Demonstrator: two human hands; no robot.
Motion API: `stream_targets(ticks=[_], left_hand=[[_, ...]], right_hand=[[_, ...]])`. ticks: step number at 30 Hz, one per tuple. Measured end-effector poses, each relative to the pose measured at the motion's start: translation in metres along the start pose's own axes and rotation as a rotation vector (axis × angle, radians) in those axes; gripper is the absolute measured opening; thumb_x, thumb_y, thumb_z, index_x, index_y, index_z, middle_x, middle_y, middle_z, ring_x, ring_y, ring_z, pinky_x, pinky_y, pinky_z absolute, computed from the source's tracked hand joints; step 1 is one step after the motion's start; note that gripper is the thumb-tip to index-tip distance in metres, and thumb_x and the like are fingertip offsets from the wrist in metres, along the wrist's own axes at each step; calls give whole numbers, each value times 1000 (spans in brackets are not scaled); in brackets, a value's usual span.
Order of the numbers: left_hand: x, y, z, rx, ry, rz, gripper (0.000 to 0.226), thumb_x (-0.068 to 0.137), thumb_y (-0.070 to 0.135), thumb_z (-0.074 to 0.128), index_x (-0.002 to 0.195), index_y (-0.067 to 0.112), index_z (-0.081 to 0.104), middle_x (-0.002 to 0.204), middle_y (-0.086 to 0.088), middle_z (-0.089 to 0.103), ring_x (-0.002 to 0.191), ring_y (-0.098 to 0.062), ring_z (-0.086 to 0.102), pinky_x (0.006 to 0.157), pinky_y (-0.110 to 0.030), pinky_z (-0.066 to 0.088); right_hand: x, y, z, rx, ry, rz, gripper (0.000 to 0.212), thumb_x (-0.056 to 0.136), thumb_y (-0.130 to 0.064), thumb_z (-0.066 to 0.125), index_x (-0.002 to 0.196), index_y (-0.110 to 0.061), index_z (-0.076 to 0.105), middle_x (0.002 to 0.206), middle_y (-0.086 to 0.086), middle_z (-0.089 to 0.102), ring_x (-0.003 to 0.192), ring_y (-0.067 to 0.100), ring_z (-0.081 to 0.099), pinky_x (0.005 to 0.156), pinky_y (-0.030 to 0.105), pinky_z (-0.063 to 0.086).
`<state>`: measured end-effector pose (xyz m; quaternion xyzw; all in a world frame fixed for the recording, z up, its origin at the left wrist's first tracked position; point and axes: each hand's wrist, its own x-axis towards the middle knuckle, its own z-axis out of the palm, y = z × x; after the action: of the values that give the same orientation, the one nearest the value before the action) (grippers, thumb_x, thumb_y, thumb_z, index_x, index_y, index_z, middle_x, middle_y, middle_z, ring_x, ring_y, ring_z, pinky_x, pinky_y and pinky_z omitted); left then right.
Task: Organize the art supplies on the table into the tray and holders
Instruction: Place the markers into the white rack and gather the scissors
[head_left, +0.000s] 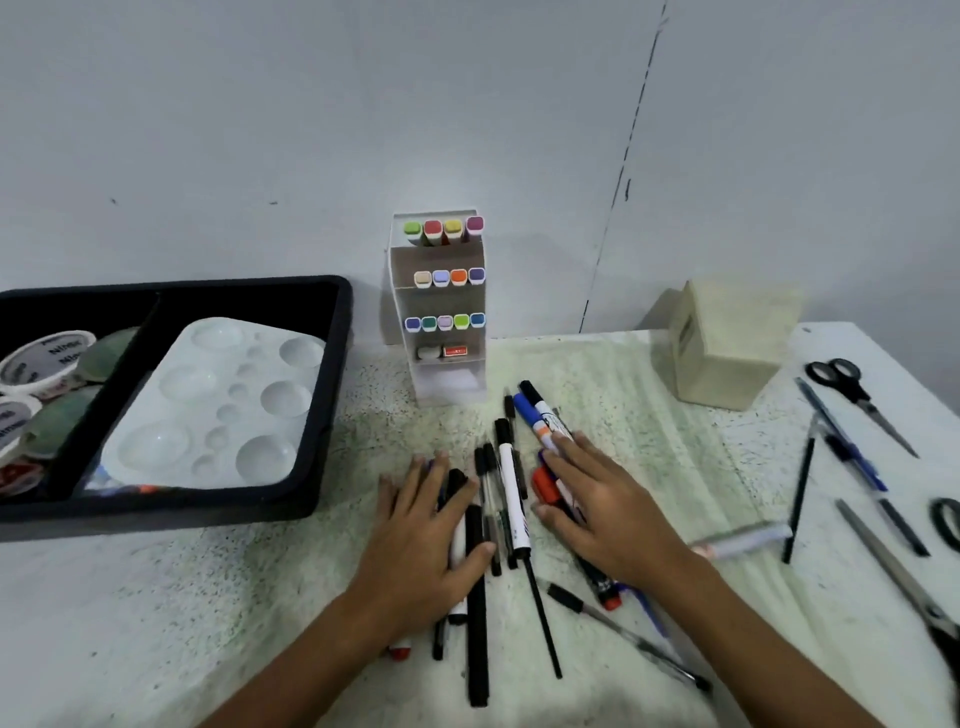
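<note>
Both hands lie flat on a loose pile of pens near the front middle of the worktop. The left hand presses down on the pile's left side with fingers straight and spread, and the right hand covers the markers on its right side the same way; neither is curled round anything, and the two are apart with several pens bare between them. The step in hand looks like sweeping the scattered pens together into one bundle. At the back left sits the black tray, already holding a white palette and paint pots in its left compartment. The tiered holder against the wall at the back middle has coloured marker caps in its upper rows, and a plain box stands toward the back right. Along the right edge lie scissors, more pens and a glue stick, well apart from the pile. Next, I judge, the hands must close inward, line the pens up parallel, then grip the bundle and carry it to the box or holder.
</note>
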<state>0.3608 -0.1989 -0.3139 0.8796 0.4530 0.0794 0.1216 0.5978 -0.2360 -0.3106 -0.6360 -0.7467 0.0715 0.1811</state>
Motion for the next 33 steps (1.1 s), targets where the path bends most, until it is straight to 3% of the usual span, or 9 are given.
stream_targets(ticks=[4, 7, 10, 12, 15, 20, 23, 30, 33], left_hand=[[24, 9, -7, -90, 214, 187, 62, 85, 54, 44, 135, 18, 53, 147, -9, 44, 143, -32, 28, 114, -57, 20], [67, 29, -14, -189, 234, 339, 59, 85, 48, 49, 131, 12, 57, 140, -12, 50, 139, -33, 34, 114, -50, 27], [103, 45, -5, -127, 132, 412, 67, 85, 57, 43, 137, 15, 52, 150, -13, 40, 145, -34, 22, 115, -52, 18], [114, 47, 5, -12, 32, 393, 76, 85, 67, 31, 145, 22, 41, 158, -12, 24, 148, -32, 6, 118, -52, 7], [112, 49, 14, 104, -47, 319, 82, 82, 74, 14, 148, 29, 33, 160, -7, 16, 149, -28, -3, 120, -50, -3], [85, 59, 20, 44, 70, 205, 69, 88, 68, 21, 133, 27, 52, 146, -5, 40, 145, -32, 17, 116, -55, 16], [69, 67, 26, 37, 106, 106, 64, 89, 67, 25, 129, 27, 56, 142, -6, 45, 142, -33, 24, 112, -55, 26], [37, 91, 38, 26, 187, -37, 61, 90, 65, 31, 129, 26, 59, 139, -4, 49, 140, -31, 29, 113, -55, 24], [30, 95, 39, 16, 215, -43, 62, 92, 64, 30, 126, 23, 62, 134, -5, 55, 135, -32, 37, 108, -56, 32]], right_hand=[[-23, -1, -17, 5, 46, 9, 61, 95, -59, 33, 140, -20, 50, 150, 4, 40, 141, 23, 32, 114, 49, 25], [-45, 0, -28, -32, 95, 121, 62, 93, -63, 32, 140, -25, 48, 149, 2, 43, 142, 25, 31, 115, 53, 22], [-76, 3, -28, -125, 19, 214, 72, 88, -75, 26, 149, -37, 28, 158, -2, 18, 149, 25, 6, 118, 55, 3], [-93, 4, -23, -167, -7, 199, 80, 86, -81, 25, 152, -36, 21, 160, 2, 11, 149, 28, 0, 116, 58, 0], [-107, 9, -19, -215, -1, 114, 83, 86, -81, 26, 151, -29, 28, 159, 10, 21, 148, 33, 10, 112, 60, 9], [-90, 32, -20, -190, 50, 34, 79, 88, -78, 28, 144, -24, 45, 151, 10, 40, 143, 33, 28, 109, 63, 18], [-77, 43, -20, -183, 30, -33, 79, 87, -77, 31, 139, -22, 51, 144, 10, 49, 140, 31, 36, 109, 62, 22], [-70, 51, -24, -24, 63, -95, 69, 90, -71, 31, 133, -24, 57, 140, 6, 54, 136, 26, 43, 113, 56, 19], [-71, 54, -22, 86, 109, -80, 60, 91, -64, 38, 129, -23, 59, 138, 4, 56, 135, 22, 44, 115, 55, 21]])
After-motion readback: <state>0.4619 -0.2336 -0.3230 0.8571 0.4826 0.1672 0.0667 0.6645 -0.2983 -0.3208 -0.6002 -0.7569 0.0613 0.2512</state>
